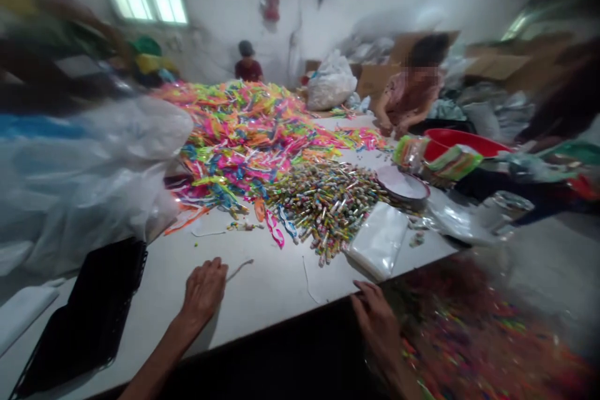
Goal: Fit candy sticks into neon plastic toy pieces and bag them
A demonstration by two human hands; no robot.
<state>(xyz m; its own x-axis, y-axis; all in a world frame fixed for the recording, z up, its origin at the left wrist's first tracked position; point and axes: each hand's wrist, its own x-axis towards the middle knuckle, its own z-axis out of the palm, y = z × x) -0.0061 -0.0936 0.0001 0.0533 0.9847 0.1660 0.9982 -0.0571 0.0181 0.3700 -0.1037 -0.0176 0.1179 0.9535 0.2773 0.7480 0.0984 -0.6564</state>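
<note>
My left hand [205, 290] rests on the white table [262, 300] with its fingers curled together. A short grey-brown cord [241, 267] sticks out from its fingertips; the grip itself is hidden. At the table's front edge is my right hand [377, 315], thumb and fingers apart, holding nothing visible. Between the hands lies a thin white string [307, 281]. Beyond my right hand sits a stack of clear plastic bags [379, 240], beside a heap of short, multicoloured, stick-like pieces with shiny ends [332, 203].
A big mound of bright strips [244, 131] covers the table's far part. At left are a large clear plastic sack [103, 181] and a black case [89, 312]. A round tray [403, 184] and red basin [469, 140] stand right. Another person [412, 87] sits across.
</note>
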